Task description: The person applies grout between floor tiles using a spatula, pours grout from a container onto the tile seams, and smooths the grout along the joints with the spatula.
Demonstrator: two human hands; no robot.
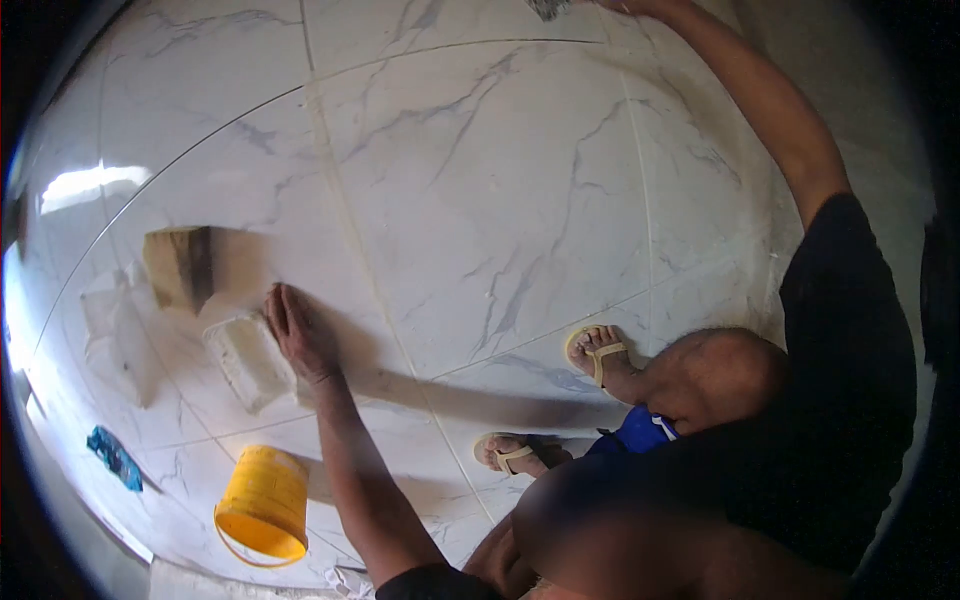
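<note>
My left hand (298, 338) is at the right edge of a white rectangular tub (245, 365), its fingers together along the rim. Pale material coats the inside of the tub. At the top edge of the view, my right hand (635, 5) is partly cut off. It grips a small grey, rough-looking object (547, 8) held against the marbled tiles; its exact kind is unclear. A tan block-shaped box (178, 265) stands just beyond the tub.
Marble-patterned tiles (500, 200) with pale joint lines spread below me. A yellow bucket (262, 500) lies tilted near the tub. A translucent white plastic bag (120, 335) and crumpled teal plastic (114, 458) lie farther left. My sandalled feet (600, 355) are at centre right.
</note>
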